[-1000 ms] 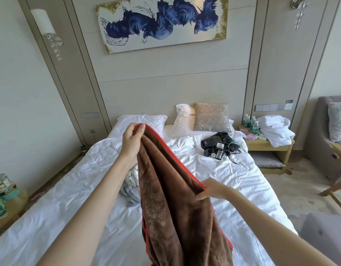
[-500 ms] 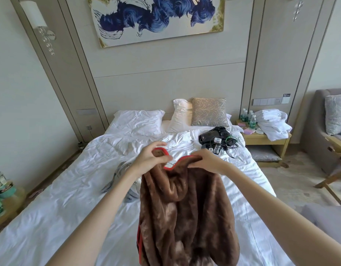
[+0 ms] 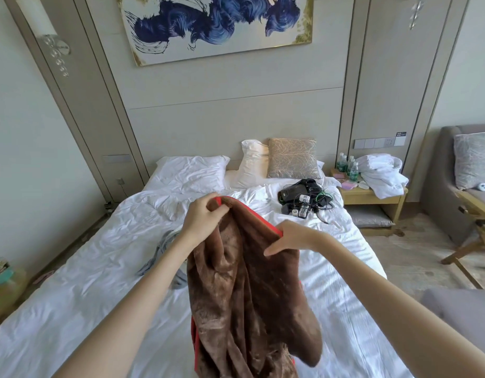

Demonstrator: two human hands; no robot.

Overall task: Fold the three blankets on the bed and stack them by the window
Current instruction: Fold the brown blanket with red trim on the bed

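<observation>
A brown fleece blanket with red trim [image 3: 246,290] hangs in the air over the white bed [image 3: 86,290]. My left hand [image 3: 202,218] grips a bunched corner of its upper edge. My right hand [image 3: 289,238] pinches the red-trimmed edge lower and to the right. The blanket droops in loose folds down past the bottom of the view. A grey patterned blanket [image 3: 161,253] lies crumpled on the bed, largely hidden behind my left forearm. No third blanket is visible.
A pile of black devices and cables [image 3: 305,199] lies on the bed's far right, near pillows [image 3: 191,173]. A wooden nightstand [image 3: 372,196] with bottles and white towels stands right of the bed. A grey sofa [image 3: 459,165], a wooden chair [image 3: 478,238] and a small left side table [image 3: 4,290] are around.
My left hand lowered from high up. Both hands met at the blanket's top edge half a second ago; since then the right hand has slid down and to the right along the red trim.
</observation>
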